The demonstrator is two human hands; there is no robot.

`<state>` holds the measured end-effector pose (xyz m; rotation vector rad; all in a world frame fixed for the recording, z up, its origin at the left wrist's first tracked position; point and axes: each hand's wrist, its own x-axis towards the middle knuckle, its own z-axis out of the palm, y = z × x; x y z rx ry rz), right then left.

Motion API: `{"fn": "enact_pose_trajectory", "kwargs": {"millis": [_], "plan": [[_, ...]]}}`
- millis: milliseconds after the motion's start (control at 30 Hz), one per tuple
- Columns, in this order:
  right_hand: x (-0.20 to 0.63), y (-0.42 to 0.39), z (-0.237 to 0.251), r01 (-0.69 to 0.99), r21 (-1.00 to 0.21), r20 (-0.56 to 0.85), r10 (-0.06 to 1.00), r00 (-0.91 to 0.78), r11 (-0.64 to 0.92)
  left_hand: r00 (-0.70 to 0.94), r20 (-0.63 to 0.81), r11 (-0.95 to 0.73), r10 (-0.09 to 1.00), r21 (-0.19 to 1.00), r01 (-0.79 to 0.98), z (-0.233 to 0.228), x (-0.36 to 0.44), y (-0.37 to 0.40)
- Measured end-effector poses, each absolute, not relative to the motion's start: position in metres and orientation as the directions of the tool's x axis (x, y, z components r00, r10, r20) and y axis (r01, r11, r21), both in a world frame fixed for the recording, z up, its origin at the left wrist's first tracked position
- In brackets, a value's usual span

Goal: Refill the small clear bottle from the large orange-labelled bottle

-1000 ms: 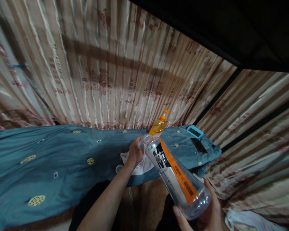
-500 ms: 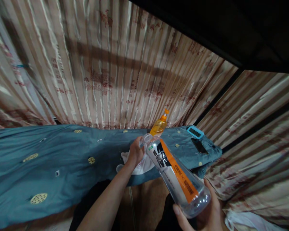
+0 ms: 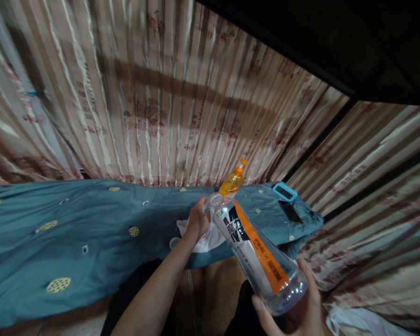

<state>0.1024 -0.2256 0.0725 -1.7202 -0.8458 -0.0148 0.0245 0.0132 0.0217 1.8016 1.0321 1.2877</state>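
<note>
A clear plastic bottle (image 3: 257, 254) with an orange, white and black label lies tilted across the view, its neck pointing up and left. My right hand (image 3: 310, 310) grips its base, thumb on the near side. At the neck, my left hand (image 3: 198, 218) is closed around a small clear plastic piece (image 3: 207, 205) that meets the bottle's mouth; its exact kind is hard to make out. Beneath that hand, a white cloth (image 3: 210, 240) rests on the bed, and a clear round cup or lid (image 3: 174, 243) sits by its left edge. No liquid shows plainly in the bottle.
An orange pump bottle (image 3: 231, 183) stands just behind the bottle's neck. To the right lie a blue-framed digital clock (image 3: 284, 192) and a dark phone (image 3: 290, 212) on the teal bedding (image 3: 101, 228). Curtains (image 3: 168, 93) close off the back and right; a dark panel (image 3: 318, 37) hangs overhead.
Both hands and the bottle hold almost the same pose. The whole view has shifted very slightly.
</note>
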Motion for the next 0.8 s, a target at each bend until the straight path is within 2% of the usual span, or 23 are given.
{"fn": "enact_pose_trajectory", "kwargs": {"millis": [267, 467, 800], "plan": [[0.1049, -0.2257, 0.0712, 0.575, -0.817, 0.47, 0.541, 0.697, -0.032, 0.194, 0.395, -0.432, 0.898, 0.876, 0.215, 0.0203, 0.0258, 0.0137], [0.1019, -0.2254, 0.0738, 0.585, -0.81, 0.486, 0.518, 0.704, -0.034, 0.17, 0.405, -0.433, 0.898, 0.881, 0.19, 0.0181, 0.0266, 0.0145], [0.1015, -0.2276, 0.0712, 0.565, -0.825, 0.473, 0.523, 0.709, -0.018, 0.171, 0.401, -0.424, 0.9, 0.895, 0.135, 0.0194, 0.0277, 0.0116]]}}
